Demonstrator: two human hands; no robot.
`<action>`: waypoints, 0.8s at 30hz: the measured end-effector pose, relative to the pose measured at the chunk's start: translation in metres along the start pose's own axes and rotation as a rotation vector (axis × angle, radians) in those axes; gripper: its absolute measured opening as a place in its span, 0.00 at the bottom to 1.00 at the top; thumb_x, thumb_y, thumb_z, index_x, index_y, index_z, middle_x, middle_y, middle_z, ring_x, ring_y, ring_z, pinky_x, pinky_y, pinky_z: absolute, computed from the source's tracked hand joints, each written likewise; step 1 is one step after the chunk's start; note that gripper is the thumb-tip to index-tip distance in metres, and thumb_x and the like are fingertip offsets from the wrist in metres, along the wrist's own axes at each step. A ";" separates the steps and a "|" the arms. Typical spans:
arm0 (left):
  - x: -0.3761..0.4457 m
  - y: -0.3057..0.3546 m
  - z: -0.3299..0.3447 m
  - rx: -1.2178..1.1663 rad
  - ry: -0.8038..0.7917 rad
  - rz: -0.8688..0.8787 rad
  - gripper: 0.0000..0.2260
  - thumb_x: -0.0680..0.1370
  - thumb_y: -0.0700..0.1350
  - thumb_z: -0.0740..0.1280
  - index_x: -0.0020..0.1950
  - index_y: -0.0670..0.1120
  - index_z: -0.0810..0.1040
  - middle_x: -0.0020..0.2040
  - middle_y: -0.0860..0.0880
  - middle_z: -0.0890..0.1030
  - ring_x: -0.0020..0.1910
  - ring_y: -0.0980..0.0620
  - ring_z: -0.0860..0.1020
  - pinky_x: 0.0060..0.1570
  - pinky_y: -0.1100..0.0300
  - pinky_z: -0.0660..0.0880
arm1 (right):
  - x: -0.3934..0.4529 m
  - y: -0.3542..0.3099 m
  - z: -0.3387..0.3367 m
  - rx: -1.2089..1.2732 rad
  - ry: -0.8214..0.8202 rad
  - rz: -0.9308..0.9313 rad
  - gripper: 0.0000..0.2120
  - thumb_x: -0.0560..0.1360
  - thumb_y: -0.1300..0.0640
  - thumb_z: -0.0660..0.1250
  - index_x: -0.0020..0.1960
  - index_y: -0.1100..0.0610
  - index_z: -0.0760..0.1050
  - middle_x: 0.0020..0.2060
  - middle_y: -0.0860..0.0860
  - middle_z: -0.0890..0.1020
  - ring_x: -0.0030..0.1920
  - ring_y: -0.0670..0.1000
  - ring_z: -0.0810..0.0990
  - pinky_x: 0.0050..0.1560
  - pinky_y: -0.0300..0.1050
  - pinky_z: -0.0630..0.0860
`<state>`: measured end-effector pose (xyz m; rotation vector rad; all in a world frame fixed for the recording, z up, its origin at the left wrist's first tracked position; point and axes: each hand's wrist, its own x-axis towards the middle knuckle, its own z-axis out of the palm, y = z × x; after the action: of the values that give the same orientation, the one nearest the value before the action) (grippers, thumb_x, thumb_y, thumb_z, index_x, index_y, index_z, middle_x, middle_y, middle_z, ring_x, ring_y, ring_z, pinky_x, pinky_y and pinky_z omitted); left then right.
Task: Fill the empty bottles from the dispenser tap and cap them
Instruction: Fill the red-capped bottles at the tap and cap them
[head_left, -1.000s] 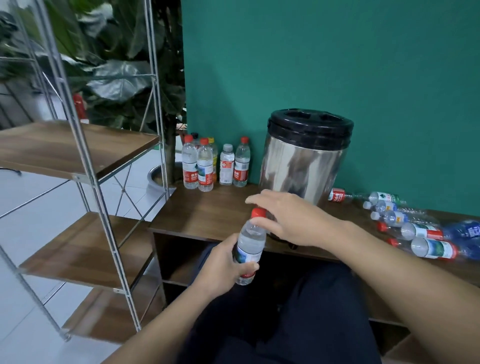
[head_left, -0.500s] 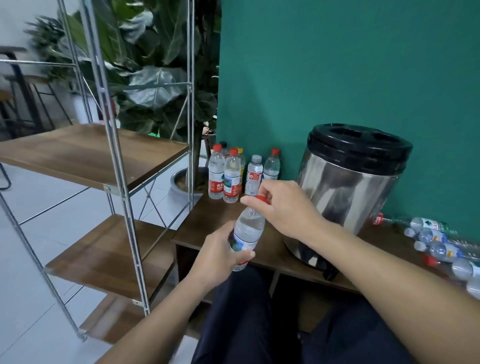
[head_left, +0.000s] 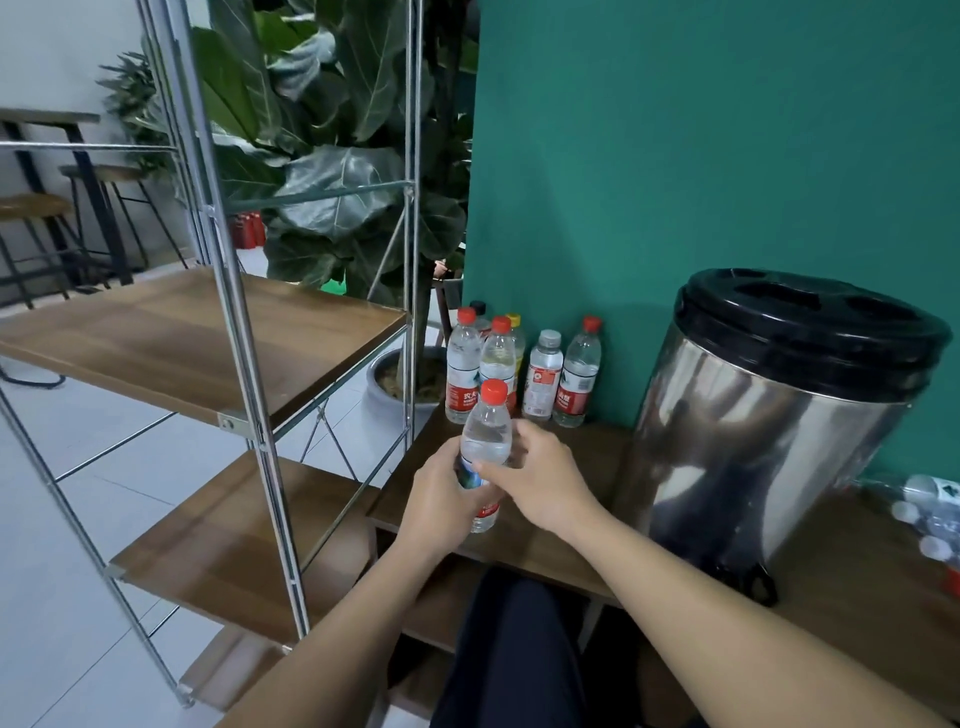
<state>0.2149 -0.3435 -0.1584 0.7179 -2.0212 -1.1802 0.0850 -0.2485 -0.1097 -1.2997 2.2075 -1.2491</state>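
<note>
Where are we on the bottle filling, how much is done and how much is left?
Done: six capped bottles stand upright against the green wall left of the steel dispenser. In hand: a red-capped bottle with water inside, gripped by the left hand, the right hand at its body. Left: bottles lying on the counter at the right edge; their contents cannot be told.

low cabinet top: dark wood, set against the green wall
standing bottles: a cluster of capped bottles upright at the back left corner, red, yellow, black and grey caps
dispenser: steel drum with black lid, standing right of the bottles, its black tap at the front edge
lying bottles: on their sides at the far right, partly cut off
metal rack: wooden shelves on a metal frame, left of the cabinet
floor: pale tiles under the rack
</note>
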 end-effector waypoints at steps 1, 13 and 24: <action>0.003 -0.003 0.000 0.013 0.005 -0.003 0.24 0.76 0.45 0.83 0.67 0.61 0.80 0.56 0.66 0.85 0.57 0.72 0.81 0.51 0.78 0.74 | 0.004 0.005 0.004 0.006 -0.009 0.003 0.25 0.75 0.50 0.83 0.70 0.45 0.82 0.59 0.39 0.88 0.58 0.40 0.86 0.64 0.51 0.85; 0.007 -0.018 0.008 0.001 0.037 -0.072 0.37 0.75 0.50 0.84 0.80 0.60 0.71 0.70 0.63 0.82 0.68 0.65 0.80 0.66 0.64 0.76 | 0.007 0.016 0.007 0.028 -0.010 0.024 0.21 0.78 0.55 0.81 0.70 0.49 0.83 0.58 0.41 0.89 0.57 0.42 0.88 0.65 0.50 0.85; -0.075 0.083 0.027 -0.075 0.057 -0.007 0.08 0.82 0.45 0.78 0.60 0.55 0.85 0.54 0.57 0.88 0.56 0.60 0.84 0.58 0.61 0.80 | -0.119 0.001 -0.094 0.072 0.058 -0.039 0.21 0.81 0.54 0.79 0.73 0.53 0.81 0.62 0.44 0.87 0.62 0.39 0.85 0.66 0.38 0.82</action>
<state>0.2296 -0.2381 -0.1146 0.7141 -1.9184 -1.2197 0.0928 -0.1008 -0.0763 -1.3006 2.1642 -1.3842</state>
